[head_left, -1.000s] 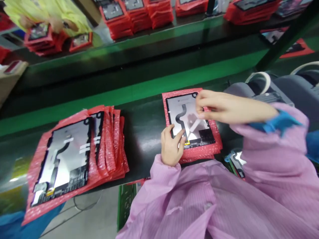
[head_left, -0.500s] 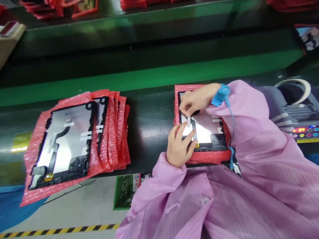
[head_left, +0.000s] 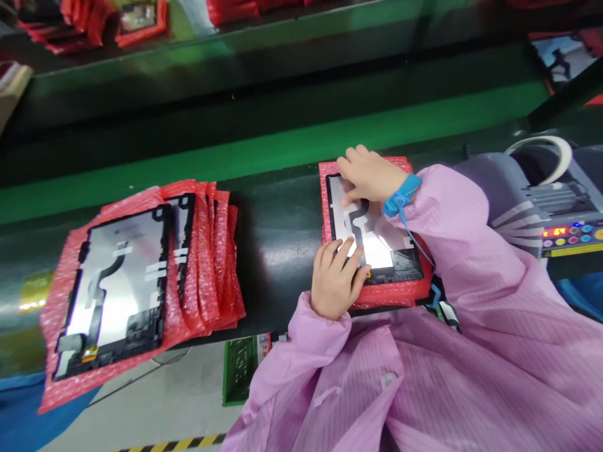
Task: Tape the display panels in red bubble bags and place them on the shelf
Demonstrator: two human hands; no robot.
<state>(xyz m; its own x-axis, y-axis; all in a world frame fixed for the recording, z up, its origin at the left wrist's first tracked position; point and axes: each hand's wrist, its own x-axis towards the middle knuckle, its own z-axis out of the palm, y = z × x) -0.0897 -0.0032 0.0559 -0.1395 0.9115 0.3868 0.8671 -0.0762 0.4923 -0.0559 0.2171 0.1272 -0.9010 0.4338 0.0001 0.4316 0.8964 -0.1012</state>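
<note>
A flat device panel [head_left: 384, 248] with a silvery back and black frame lies on red bubble wrap [head_left: 391, 293] in front of me. My left hand [head_left: 335, 279] rests on its lower left part, fingers spread, holding nothing. Over the panel's upper part is my right hand [head_left: 372, 177], a blue wrist strap [head_left: 402, 194] round its wrist. Its thumb points down at the panel and its fingers are lifted and apart from the thumb; nothing shows between them. A dark curved cable [head_left: 357, 221] runs down the panel between my hands.
To the left, similar panels [head_left: 127, 276] lie in a stack of red bubble wrap [head_left: 217, 270]. A grey tape machine [head_left: 532, 201] with a white roll [head_left: 563, 157] stands at the right. Red-wrapped items [head_left: 233, 9] line the shelf behind. A green crate [head_left: 236, 370] sits below the bench edge.
My right hand has opened from a pinch at a white strip and risen towards the panel's top edge. My left hand stays on the panel. The whole view has shifted slightly.
</note>
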